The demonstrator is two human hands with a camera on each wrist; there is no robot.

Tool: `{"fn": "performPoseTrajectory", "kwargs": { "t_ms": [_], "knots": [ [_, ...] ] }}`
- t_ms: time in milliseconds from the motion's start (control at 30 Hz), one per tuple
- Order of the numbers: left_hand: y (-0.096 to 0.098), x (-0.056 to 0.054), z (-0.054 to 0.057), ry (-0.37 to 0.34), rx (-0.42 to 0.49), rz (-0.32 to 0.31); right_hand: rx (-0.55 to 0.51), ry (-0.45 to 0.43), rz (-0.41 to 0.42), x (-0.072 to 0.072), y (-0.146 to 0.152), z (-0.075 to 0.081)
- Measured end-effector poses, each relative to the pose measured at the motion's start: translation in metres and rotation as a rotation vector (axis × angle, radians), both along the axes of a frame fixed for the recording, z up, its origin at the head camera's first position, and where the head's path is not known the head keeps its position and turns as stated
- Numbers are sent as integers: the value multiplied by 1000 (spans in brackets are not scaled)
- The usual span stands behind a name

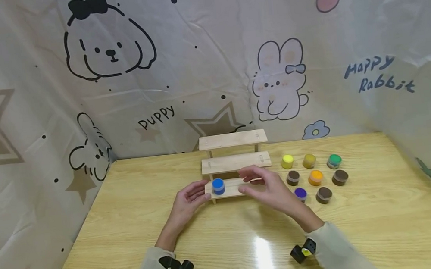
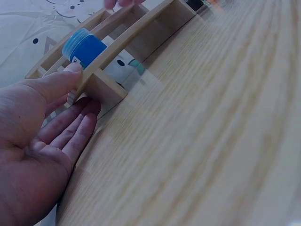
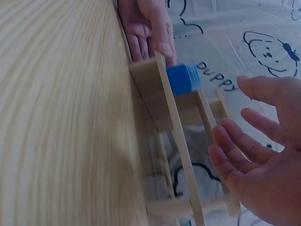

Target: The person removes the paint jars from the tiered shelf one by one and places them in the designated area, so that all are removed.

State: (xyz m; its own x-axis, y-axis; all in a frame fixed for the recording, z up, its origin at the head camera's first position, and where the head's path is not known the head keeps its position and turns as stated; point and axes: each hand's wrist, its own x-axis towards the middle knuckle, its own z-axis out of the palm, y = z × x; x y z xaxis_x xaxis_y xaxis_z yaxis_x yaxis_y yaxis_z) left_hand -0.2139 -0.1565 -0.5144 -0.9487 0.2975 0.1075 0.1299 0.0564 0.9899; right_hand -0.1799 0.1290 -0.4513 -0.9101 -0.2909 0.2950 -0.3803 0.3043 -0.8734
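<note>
A small three-tier wooden stand [image 1: 236, 162] stands near the back of the table. On the left end of its lowest step sits a blue paint pot [image 1: 218, 186], upright. My left hand [image 1: 186, 203] holds the left end of that step; its thumb [image 2: 56, 84] lies at the front edge beside the pot, the other fingers by the end leg. Over the right part of the same step hovers my right hand [image 1: 269, 187], fingers spread with nothing in them. The right wrist view shows this hand [image 3: 263, 150] apart from the blue pot.
Right of the stand are several paint pots, among them a yellow pot [image 1: 287, 161], a green pot [image 1: 334, 161], an orange pot [image 1: 316, 177] and a purple pot [image 1: 301, 194], plus dark brown ones. A printed cloth [image 1: 201, 66] hangs behind the wooden table [image 1: 128, 195].
</note>
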Motion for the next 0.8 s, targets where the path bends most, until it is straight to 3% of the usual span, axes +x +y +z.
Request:
{"fn": "performPoseTrajectory", "kwargs": {
  "t_ms": [333, 800],
  "knots": [
    [-1, 2, 3, -5, 3, -20, -13, -26, 42, -15, -40, -8],
    [-1, 0, 3, -12, 13, -19, 55, -80, 12, -24, -54, -14]
  ]
}}
